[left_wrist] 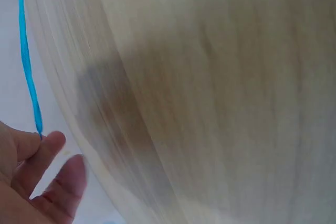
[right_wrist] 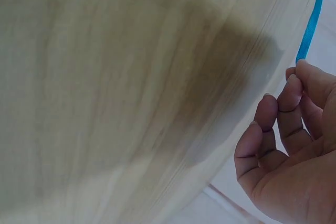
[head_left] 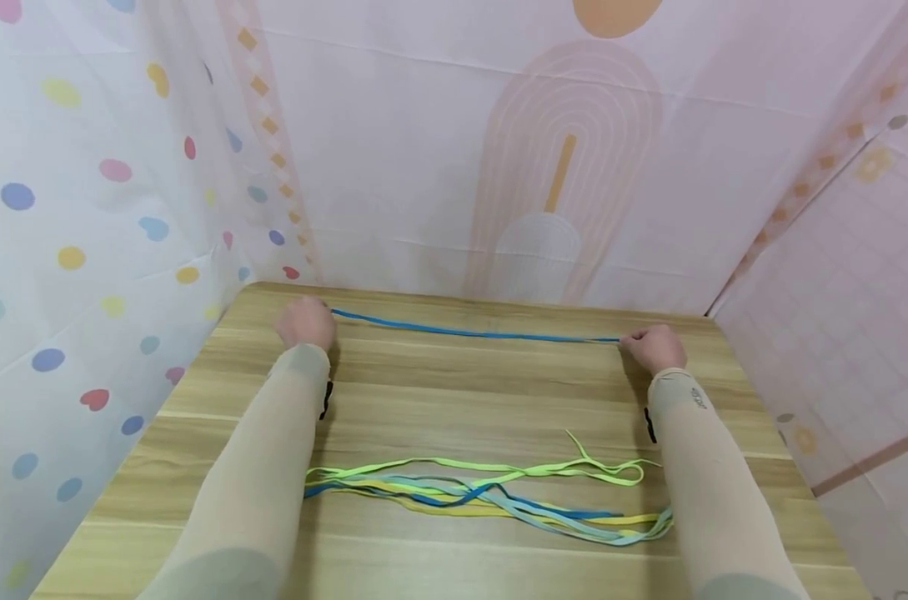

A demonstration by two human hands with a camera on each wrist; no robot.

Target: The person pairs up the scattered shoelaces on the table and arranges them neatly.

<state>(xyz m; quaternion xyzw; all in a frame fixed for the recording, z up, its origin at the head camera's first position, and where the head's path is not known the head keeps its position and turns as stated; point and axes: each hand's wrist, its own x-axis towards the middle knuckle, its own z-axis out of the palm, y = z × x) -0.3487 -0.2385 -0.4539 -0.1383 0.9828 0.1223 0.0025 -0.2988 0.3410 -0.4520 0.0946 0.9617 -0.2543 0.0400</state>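
Note:
A blue shoelace [head_left: 454, 332] stretches nearly straight between both hands near the far edge of the wooden table, sagging slightly. My left hand [head_left: 307, 322] pinches its left end; in the left wrist view the thumb and a fingertip meet on the lace [left_wrist: 29, 72]. At the other end my right hand [head_left: 656, 347] pinches the lace between thumb and forefinger, the remaining fingers loosely curled, as the right wrist view shows with the blue lace [right_wrist: 311, 24] running upward from the fingertips.
Closer to me, a loose bundle of laces in yellow, light blue, blue and neon green [head_left: 499, 492] lies across the wooden table [head_left: 469, 400], partly hidden by both forearms. Patterned cloth [head_left: 393, 150] hangs behind the table and at both sides.

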